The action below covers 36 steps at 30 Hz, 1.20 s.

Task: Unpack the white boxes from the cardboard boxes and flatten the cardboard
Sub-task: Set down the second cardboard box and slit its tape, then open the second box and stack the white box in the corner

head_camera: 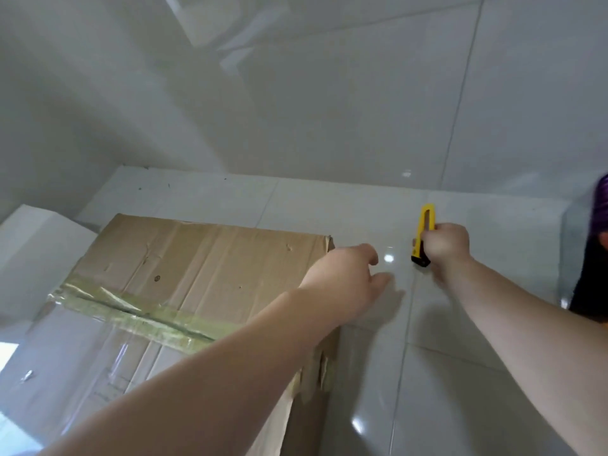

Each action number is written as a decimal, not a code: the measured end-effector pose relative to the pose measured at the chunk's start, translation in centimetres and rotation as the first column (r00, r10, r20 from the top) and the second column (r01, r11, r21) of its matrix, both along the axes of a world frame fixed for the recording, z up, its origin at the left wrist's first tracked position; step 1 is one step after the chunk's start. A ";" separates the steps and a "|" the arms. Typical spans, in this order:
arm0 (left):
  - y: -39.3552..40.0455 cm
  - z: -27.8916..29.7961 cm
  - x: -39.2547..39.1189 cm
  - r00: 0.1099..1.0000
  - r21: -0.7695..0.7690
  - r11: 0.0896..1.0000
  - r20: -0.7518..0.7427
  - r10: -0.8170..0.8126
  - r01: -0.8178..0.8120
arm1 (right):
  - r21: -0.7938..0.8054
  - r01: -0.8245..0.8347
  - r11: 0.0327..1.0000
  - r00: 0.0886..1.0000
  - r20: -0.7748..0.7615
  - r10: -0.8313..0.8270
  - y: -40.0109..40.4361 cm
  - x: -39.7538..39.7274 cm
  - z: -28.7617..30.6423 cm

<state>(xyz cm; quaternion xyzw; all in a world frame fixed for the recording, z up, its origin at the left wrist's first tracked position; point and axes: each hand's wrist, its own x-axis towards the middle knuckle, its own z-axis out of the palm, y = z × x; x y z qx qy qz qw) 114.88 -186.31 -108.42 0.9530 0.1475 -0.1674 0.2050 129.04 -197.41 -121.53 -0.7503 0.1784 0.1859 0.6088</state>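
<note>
A large brown cardboard box (184,261) stands on the pale tiled floor at the left, its top flaps closed and sealed with a wide strip of glossy clear tape (131,311). My left hand (348,278) reaches over the box's right edge, fingers relaxed and holding nothing. To the right, above the floor, my right hand (445,245) grips a yellow utility knife (424,232) with a black tip that points down. No white boxes show inside the sealed box.
A white box-like block (36,245) stands at the far left behind the cardboard box. A person in dark and purple clothing (595,258) is at the right edge. Glossy white wall tiles (296,93) rise behind the floor (427,390).
</note>
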 end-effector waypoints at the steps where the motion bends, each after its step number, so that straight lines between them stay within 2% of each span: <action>1: 0.4 0.0 -0.6 0.992 0.111 0.986 0.009 -0.127 0.126 | -0.179 0.023 0.983 1.000 0.005 -0.023 -0.6 0.7 -1.9; 3: 1.2 -0.3 -1.5 0.971 0.168 0.961 0.050 -0.233 0.221 | -0.372 0.027 0.928 1.000 0.004 -0.028 -1.5 1.6 -4.2; 8: 2.3 -1.4 -2.0 0.935 0.128 0.958 0.215 -0.281 0.258 | -0.588 0.012 0.809 0.996 0.074 0.039 -1.6 2.3 -5.4; 11: 3.0 -1.1 -2.6 0.900 0.121 0.949 0.302 -0.316 0.293 | -0.700 -0.043 0.713 0.992 0.054 0.113 -2.0 1.8 -4.8; 12: 3.5 -0.7 -3.0 0.899 0.125 0.951 0.312 -0.308 0.282 | -0.711 -0.038 0.702 0.988 0.078 0.132 -1.9 1.6 -4.1; 14: 4.8 0.1 -4.4 0.913 0.145 0.963 0.312 -0.263 0.227 | -0.635 -0.018 0.772 0.951 0.228 0.210 -0.3 1.4 -1.9; 16: 6.5 1.1 -6.4 0.933 0.152 0.973 0.293 -0.210 0.172 | -0.465 -0.065 0.883 0.830 0.466 0.306 2.8 0.3 1.5; 17: 7.5 1.6 -7.7 0.952 0.154 0.978 0.252 -0.176 0.140 | -0.385 -0.128 0.914 0.736 0.581 0.348 4.7 -0.8 3.7; 19: 9.6 2.3 -10.7 0.987 0.185 0.979 0.120 -0.109 0.086 | -0.322 -0.326 0.889 0.462 0.766 0.447 8.2 -4.6 8.7; 20: 10.6 2.6 -12.2 0.994 0.192 0.979 0.070 -0.081 0.066 | -0.362 -0.445 0.819 0.288 0.808 0.513 9.5 -7.0 11.0; 21: 11.5 2.7 -13.7 0.998 0.196 0.979 0.037 -0.057 0.049 | -0.451 -0.543 0.708 0.118 0.794 0.596 10.7 -9.5 12.7; 23: 12.9 3.2 -15.9 0.999 0.231 0.972 -0.021 -0.043 0.047 | -0.698 -0.600 0.392 -0.138 0.572 0.808 12.8 -14.1 14.4; 25: 13.5 3.5 -16.9 0.998 0.242 0.969 -0.054 -0.041 0.053 | -0.848 -0.524 0.073 -0.256 0.239 0.937 14.7 -17.0 14.1; 26: 13.4 3.6 -17.0 0.998 0.229 0.973 -0.060 -0.028 0.041 | -0.867 -0.498 -0.023 -0.279 0.135 0.951 15.3 -18.0 13.9; 27: 13.1 3.7 -16.9 0.998 0.218 0.975 -0.058 -0.019 0.031 | -0.867 -0.493 -0.076 -0.288 0.080 0.954 15.6 -18.6 13.7; 31: 12.6 3.7 -16.3 0.999 0.212 0.977 -0.052 0.000 0.011 | -0.841 -0.520 -0.149 -0.287 0.008 0.958 15.5 -18.4 14.2; 33: 12.8 4.1 -16.4 0.996 0.173 0.983 -0.067 0.066 -0.053 | -0.831 -0.522 -0.193 -0.265 -0.057 0.962 15.6 -17.9 14.9; 36: 12.7 5.2 -17.0 0.986 0.111 0.980 -0.005 0.169 -0.167 | -0.846 -0.467 -0.259 -0.270 -0.142 0.952 16.4 -18.1 15.4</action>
